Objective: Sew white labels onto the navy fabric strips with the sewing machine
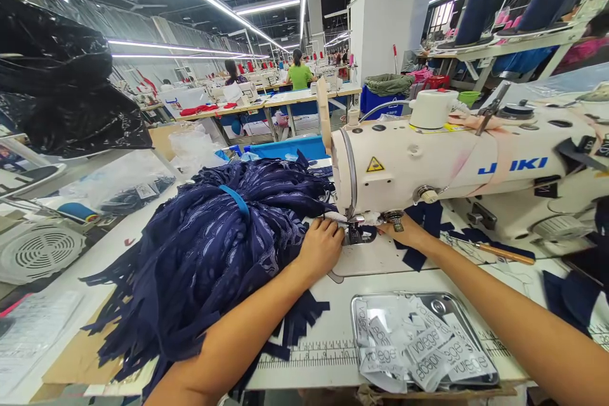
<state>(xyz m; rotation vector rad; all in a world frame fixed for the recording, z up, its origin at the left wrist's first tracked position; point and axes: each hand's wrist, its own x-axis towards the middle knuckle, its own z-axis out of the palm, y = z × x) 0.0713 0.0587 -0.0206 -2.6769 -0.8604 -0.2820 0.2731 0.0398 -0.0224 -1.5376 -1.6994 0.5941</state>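
Observation:
My left hand (322, 244) rests beside the needle area of a white sewing machine (394, 158), its fingers curled down; what lies under them is hidden. Dark navy fabric (366, 233) shows at the presser foot (353, 232), between my two hands. From the other side my right hand (408, 233) reaches in close to that fabric, its fingers partly covered by the machine head and a spring knob. Left of the machine lies a big bundle of navy lace-trimmed pieces (190, 254), tied with a blue band (235, 199).
At the front edge a metal tray (354, 317) holds printed white labels (428, 346). A wooden-handled tool (507, 254) and navy scraps (423, 222) lie under the machine arm. A black plastic bag (61, 82) hangs at left. People sit at machines farther back.

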